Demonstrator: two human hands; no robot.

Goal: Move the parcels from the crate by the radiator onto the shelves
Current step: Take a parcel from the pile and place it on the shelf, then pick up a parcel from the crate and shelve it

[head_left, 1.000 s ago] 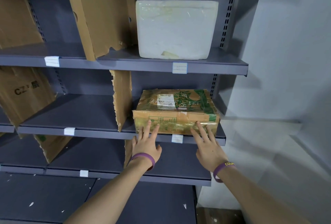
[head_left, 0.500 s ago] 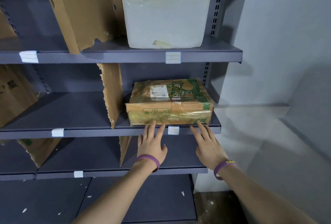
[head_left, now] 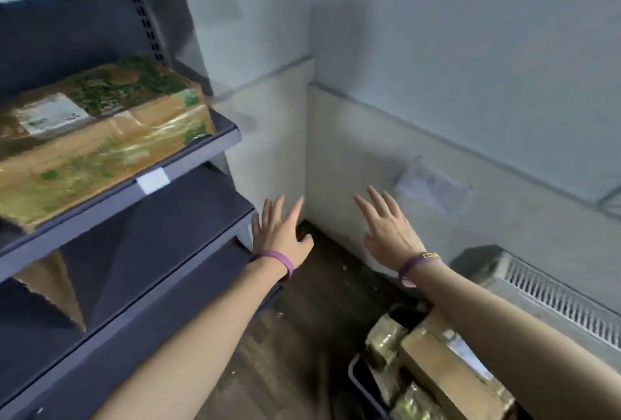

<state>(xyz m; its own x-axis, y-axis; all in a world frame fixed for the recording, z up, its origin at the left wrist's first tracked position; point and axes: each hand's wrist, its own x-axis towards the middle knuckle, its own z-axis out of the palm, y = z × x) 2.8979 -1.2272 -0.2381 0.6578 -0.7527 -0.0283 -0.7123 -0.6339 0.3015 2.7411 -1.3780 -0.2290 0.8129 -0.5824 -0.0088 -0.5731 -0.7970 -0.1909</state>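
A tape-wrapped brown and green parcel (head_left: 100, 137) lies on the dark grey shelf (head_left: 188, 159) at the left. My left hand (head_left: 280, 233) and my right hand (head_left: 386, 229) hover in the air to its right, fingers spread, holding nothing and touching nothing. At the bottom right a dark crate (head_left: 361, 382) holds several taped brown parcels (head_left: 433, 366), partly hidden by my right forearm. The crate stands beside a radiator (head_left: 554, 302).
A lower shelf (head_left: 174, 268) juts out just left of my left wrist. A torn cardboard divider (head_left: 50, 281) stands on it. White walls meet in the corner ahead, above a dark wooden floor (head_left: 302, 325). A small label (head_left: 153, 181) sticks to the shelf edge.
Both hands have left the front of the parcel and swung right, away from the shelf. My view has turned right and down, bringing the crate and radiator into sight.
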